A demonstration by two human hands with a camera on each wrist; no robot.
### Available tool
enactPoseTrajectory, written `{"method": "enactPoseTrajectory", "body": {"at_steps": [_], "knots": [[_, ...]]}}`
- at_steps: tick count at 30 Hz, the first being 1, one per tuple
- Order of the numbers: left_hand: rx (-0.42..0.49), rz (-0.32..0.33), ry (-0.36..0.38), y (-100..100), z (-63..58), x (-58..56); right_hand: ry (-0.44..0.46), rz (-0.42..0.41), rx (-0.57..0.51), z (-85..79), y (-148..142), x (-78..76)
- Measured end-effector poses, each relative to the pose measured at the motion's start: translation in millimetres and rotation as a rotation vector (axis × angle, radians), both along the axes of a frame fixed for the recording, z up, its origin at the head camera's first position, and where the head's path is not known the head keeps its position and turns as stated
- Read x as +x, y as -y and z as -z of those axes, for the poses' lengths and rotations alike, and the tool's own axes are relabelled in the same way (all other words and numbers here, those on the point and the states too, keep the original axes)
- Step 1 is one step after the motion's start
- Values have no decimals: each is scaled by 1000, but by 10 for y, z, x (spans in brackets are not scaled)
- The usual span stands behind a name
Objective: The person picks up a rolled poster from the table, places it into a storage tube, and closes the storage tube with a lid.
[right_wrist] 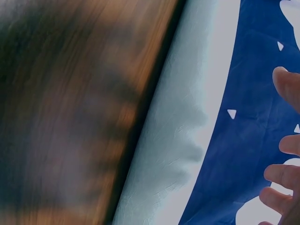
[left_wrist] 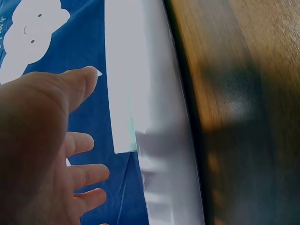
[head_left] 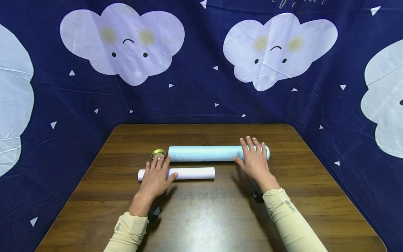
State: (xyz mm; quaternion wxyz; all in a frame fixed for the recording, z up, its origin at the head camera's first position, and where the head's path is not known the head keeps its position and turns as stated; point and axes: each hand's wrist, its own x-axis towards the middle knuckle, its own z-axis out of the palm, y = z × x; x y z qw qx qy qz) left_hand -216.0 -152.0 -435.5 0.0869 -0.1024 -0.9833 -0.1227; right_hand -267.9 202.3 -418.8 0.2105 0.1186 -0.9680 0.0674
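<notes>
Hanging behind the wood-grain desk is navy cloud-print cloth. On top, a gold ring sits beside a light-blue cylinder; left grip, fingers apart, partly hides the nearer white roll; right grip, also spread, the cylinder.

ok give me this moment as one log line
left hand: spread over white cylinder | right hand: spread over right end of light blue cylinder | gold-rimmed round object: beside blue cylinder's left end

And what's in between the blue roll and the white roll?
The head view shows a strip of bare table between the blue roll and white roll; the left hand overlaps the strip's left end.
</notes>
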Motion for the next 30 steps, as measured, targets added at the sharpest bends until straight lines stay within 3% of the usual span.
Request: {"method": "enactPoseTrajectory", "body": {"at_steps": [30], "knots": [[-83, 21, 12, 66, 52, -69, 19, -67, 81, 127, -53, -307]]}}
